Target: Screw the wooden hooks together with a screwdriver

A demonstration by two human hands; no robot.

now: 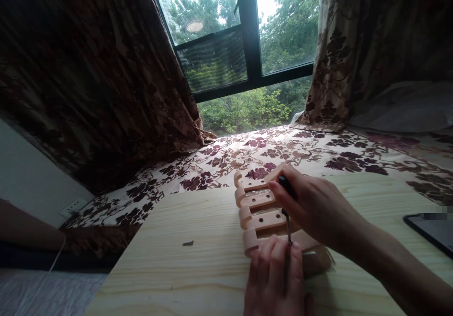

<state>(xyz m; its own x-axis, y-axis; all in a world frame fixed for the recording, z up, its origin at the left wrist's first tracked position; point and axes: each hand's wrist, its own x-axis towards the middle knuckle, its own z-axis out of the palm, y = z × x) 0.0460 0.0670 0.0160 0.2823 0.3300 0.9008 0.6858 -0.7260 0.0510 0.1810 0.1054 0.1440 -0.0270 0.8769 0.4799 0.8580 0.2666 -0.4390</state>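
Observation:
A pale wooden piece (250, 221) with curved ends and several slats lies on the light wood board (184, 269). Dark round spots, like screws or holes, show on its slats. My right hand (311, 198) is closed around the black handle of a screwdriver (289, 226), whose metal shaft points down to the nearest slat. The fingers of my left hand (276, 269) are pressed together on the near end of the wooden piece, beside the screwdriver's tip. What lies under those fingertips is hidden. Clear plastic (318, 261) shows beneath the wooden piece at its right.
A small dark object (188, 243) lies on the board to the left. A dark tablet or phone (430, 233) rests at the right edge. Behind the board spreads a floral cloth (283, 150), below a window with curtains (332, 94). A wall socket (72, 207) is at left.

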